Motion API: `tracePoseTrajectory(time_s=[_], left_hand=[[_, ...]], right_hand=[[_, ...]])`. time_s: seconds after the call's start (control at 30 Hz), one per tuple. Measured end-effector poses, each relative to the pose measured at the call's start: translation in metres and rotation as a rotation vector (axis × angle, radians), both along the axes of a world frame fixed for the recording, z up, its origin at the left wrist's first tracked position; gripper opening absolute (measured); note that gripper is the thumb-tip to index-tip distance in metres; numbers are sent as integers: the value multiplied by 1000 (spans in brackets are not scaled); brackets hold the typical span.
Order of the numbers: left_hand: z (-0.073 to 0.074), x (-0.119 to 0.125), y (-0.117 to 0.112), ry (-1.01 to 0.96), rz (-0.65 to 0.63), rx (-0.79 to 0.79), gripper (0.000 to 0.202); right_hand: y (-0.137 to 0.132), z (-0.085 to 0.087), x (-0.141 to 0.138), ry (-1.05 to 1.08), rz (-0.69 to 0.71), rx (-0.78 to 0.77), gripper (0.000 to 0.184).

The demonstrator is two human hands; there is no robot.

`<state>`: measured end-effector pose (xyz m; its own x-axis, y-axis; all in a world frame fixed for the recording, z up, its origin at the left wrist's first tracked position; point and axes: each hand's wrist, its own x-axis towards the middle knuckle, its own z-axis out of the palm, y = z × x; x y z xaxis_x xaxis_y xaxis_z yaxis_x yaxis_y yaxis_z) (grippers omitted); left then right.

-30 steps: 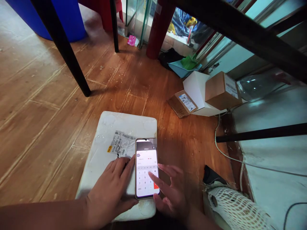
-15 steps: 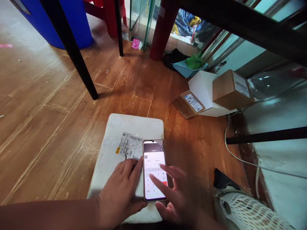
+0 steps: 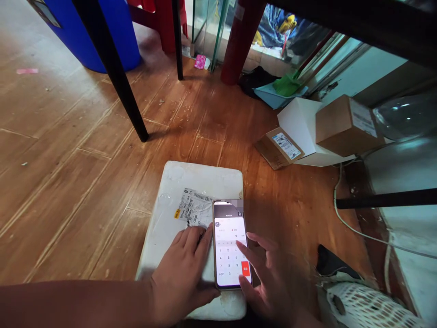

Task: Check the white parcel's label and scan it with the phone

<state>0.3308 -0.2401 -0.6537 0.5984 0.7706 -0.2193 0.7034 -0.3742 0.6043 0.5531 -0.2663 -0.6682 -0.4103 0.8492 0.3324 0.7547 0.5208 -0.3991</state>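
Observation:
A lit smartphone (image 3: 229, 255) is tilted slightly over the right part of a white foam lid or box (image 3: 205, 173), its screen showing a number keypad with a red key. My left hand (image 3: 184, 269) grips the phone's left edge, index fingertip high on that side and thumb at the lower corner. Its other fingers are bent over the foam. My right hand (image 3: 264, 271) hovers at the phone's right side, fingers apart and holding nothing. One fingertip is over the screen above the keypad, and the thumb is near the red key. A torn shipping label (image 3: 196, 205) lies partly behind the phone.
Cardboard boxes (image 3: 341, 125) lie to the right, near a grey cable (image 3: 362, 234). A white mesh-patterned shoe (image 3: 368, 300) is at lower right. Black table legs (image 3: 126, 91) rise at left before a blue bin (image 3: 119, 36). A blue dustpan (image 3: 273, 98) lies further back.
My right fingers have lifted and drawn back to the right, uncovering the keypad and red key. My left hand keeps its place on the phone. The whole view has shifted slightly.

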Motion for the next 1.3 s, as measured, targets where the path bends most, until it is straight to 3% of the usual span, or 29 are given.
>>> tracePoseTrajectory(time_s=[0.73,1.03,1.3], left_hand=[[1,0,-1,-26,12,-14,120],[-2,-2,-2,-51,23,33,116],[-3,-2,-2,-61,35,24,117]], right_hand=[[-1,0,0,-10,14,-74,41],[2,9,4,-32,0,20,37],[-6,6,6,39,148,90,26]])
